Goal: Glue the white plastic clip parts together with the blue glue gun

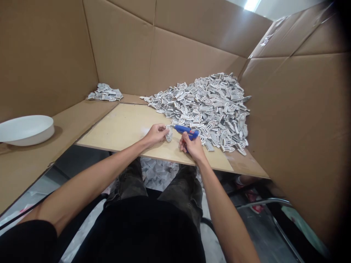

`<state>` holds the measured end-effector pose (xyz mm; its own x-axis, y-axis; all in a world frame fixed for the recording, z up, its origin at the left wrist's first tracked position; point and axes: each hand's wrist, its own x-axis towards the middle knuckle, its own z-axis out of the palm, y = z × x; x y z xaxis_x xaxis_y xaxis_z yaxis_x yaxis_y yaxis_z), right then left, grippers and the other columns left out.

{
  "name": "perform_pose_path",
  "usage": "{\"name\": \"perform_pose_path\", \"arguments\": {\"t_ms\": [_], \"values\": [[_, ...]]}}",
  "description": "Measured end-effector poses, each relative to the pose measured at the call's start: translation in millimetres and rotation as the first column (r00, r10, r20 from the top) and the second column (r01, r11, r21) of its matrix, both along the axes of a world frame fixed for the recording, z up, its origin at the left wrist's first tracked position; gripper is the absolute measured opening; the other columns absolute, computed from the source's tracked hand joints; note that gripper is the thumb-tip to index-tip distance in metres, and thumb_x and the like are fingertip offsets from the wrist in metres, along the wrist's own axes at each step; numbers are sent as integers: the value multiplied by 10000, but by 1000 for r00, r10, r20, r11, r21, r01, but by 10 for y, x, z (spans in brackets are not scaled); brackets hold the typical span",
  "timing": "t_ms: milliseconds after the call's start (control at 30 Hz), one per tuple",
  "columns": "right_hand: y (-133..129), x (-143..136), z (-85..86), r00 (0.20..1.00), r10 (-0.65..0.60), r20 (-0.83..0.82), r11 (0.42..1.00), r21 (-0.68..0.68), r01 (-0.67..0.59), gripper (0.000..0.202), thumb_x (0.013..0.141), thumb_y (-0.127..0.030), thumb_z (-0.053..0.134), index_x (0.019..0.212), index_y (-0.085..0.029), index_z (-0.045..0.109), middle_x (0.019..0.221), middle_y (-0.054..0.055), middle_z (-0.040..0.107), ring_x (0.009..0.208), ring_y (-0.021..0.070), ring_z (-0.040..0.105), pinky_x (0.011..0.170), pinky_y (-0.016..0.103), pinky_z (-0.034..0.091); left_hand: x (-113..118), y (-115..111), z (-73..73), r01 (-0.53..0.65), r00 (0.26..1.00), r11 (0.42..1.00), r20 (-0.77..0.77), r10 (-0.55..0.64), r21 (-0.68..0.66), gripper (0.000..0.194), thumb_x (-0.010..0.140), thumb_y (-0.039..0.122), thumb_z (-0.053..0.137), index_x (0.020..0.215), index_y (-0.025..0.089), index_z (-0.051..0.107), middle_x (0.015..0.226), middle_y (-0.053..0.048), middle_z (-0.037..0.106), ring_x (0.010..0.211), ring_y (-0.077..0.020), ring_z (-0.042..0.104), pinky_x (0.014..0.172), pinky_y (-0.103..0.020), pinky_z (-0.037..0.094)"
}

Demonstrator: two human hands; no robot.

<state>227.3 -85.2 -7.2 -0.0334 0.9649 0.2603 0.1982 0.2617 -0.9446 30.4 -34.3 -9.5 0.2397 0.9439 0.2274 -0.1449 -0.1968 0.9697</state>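
My left hand pinches a small flat whitish piece with a rounded end, just above the front part of the board. In my right hand is a blue pistol-shaped tool, its handle wrapped by my fingers. Its thin tip points left and meets or nearly meets the top of the whitish piece; I cannot tell which. Behind and right of my hands rises a large heap of similar slotted pieces.
A pale board lies on the cardboard-covered table. Tall cardboard walls enclose the back and sides. At the left stands a white bowl, and a smaller pile of pieces lies in the back left corner. White scraps lie below the table's edge.
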Motion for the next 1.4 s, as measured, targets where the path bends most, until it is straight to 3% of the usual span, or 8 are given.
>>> {"name": "perform_pose_path", "arguments": {"t_ms": [300, 600, 1100, 1267, 1400], "values": [[-35, -23, 67, 998, 10, 61, 1000, -26, -8, 734, 814, -919, 632, 654, -204, 597, 500, 32, 605, 391, 104, 509, 383, 221, 358, -6, 12, 18, -38, 999, 999, -12, 38, -5, 285, 894, 221, 790, 697, 153, 595, 548, 1, 602, 425, -62, 436, 446, -221, 266], [-44, -24, 73, 994, -24, 110, 1000, -10, 25, 724, 818, -924, 619, 644, -223, 566, 505, 26, 604, 391, 108, 499, 402, 236, 370, -2, -29, 51, -50, 999, 999, -10, 50, -19, 300, 885, 210, 811, 685, 149, 595, 560, -5, 610, 445, -63, 448, 466, -223, 294], [-55, -5, 35, 979, -68, 195, 998, 29, 63, 647, 879, -869, 608, 799, -227, 633, 478, -5, 588, 404, 135, 495, 452, 256, 381, 1, -7, -7, -66, 998, 998, -1, 66, 5, 295, 896, 190, 802, 716, 164, 570, 566, -3, 626, 420, -65, 473, 430, -214, 291], [-59, -12, -22, 933, -162, 321, 976, 191, 103, 590, 953, -782, 582, 734, -237, 632, 514, 2, 595, 512, 177, 557, 555, 287, 433, -12, 14, -36, -64, 998, 998, -18, 64, 20, 290, 899, 203, 791, 720, 172, 564, 519, 18, 592, 402, -68, 474, 423, -206, 300], [-41, -46, -79, 863, -270, 427, 910, 406, 84, 501, 967, -700, 634, 774, -238, 609, 663, 16, 641, 616, 196, 565, 633, 305, 423, -18, 32, -43, -77, 997, 997, -18, 78, 22, 308, 865, 216, 816, 705, 175, 556, 514, 29, 586, 406, -66, 476, 426, -198, 309]]}}
